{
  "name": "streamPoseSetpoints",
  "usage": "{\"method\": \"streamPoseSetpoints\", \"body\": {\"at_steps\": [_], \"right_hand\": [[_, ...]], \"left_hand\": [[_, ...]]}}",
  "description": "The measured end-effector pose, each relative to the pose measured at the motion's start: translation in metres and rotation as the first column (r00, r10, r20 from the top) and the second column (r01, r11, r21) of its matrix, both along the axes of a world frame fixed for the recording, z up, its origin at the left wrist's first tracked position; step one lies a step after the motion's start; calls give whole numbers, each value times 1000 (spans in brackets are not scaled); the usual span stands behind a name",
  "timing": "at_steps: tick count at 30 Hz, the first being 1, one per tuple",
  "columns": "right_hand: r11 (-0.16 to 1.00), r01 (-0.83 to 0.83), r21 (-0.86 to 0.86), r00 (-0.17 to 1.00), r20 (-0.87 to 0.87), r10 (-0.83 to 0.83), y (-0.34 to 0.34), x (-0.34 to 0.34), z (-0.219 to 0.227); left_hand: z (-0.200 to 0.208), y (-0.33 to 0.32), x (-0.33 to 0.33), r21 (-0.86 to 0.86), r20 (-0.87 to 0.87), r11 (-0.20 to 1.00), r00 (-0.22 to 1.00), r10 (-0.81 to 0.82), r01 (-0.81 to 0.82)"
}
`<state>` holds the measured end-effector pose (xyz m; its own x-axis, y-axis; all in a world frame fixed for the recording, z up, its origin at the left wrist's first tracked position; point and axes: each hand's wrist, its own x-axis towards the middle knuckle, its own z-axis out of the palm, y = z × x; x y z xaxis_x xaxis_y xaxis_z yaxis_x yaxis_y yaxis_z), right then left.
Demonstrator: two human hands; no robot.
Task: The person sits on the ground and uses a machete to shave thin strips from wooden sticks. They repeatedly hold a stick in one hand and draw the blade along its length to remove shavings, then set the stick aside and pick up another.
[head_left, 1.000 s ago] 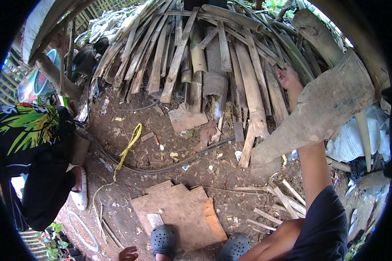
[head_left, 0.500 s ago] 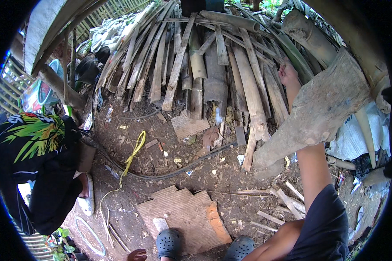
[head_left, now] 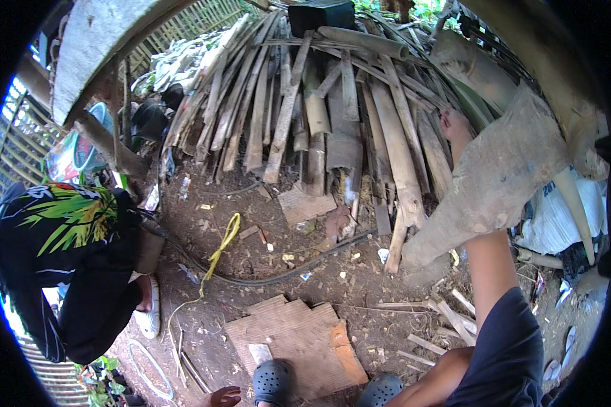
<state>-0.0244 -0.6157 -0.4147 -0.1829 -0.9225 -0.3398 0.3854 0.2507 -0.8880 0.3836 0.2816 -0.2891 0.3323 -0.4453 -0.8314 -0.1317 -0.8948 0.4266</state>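
Observation:
My right arm reaches forward behind a thick grey wooden limb [head_left: 495, 180], which hides part of the forearm. Beyond it, my right hand [head_left: 456, 126] has its fingers curled, beside the right side of a big pile of split bamboo and wooden slats [head_left: 312, 102]. Whatever those fingers hold, if anything, is too small to make out. Low at the bottom edge, my left hand [head_left: 224, 396] shows only in part. Its fingers are stretched out and nothing is in them. It is nearest to my grey clog [head_left: 272, 380] and a flattened piece of cardboard [head_left: 292, 339].
A person in black [head_left: 68, 258] crouches at the left. A black hose [head_left: 278, 279] curves over the dirt, with yellow twine [head_left: 225, 243] by it. Short wood strips [head_left: 455, 319] lie near my right knee. A white sack [head_left: 565, 217] stands at the right.
The whole view has shifted a little, so the scene sits slightly lower and further right. My right hand stays by the pile with its fingers curled; my left hand shows slightly more.

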Motion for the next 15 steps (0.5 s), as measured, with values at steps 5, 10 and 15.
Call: {"method": "streamPoseSetpoints", "body": {"at_steps": [5, 10, 15], "right_hand": [[1000, -9, -5, 1000, 7, 9, -3, -2, -14], [998, -4, -70, 1000, -22, 2, -1, -9, -23], [967, 24, -252, 995, -89, -48, 25, -7, -9]], "left_hand": [[10, 14, -2, 15, 20, 999, 999, 31, -32], [13, 23, -4, 12, 27, 998, 998, 55, -56], [5, 21, -5, 25, 14, 998, 999, 52, -52]]}}
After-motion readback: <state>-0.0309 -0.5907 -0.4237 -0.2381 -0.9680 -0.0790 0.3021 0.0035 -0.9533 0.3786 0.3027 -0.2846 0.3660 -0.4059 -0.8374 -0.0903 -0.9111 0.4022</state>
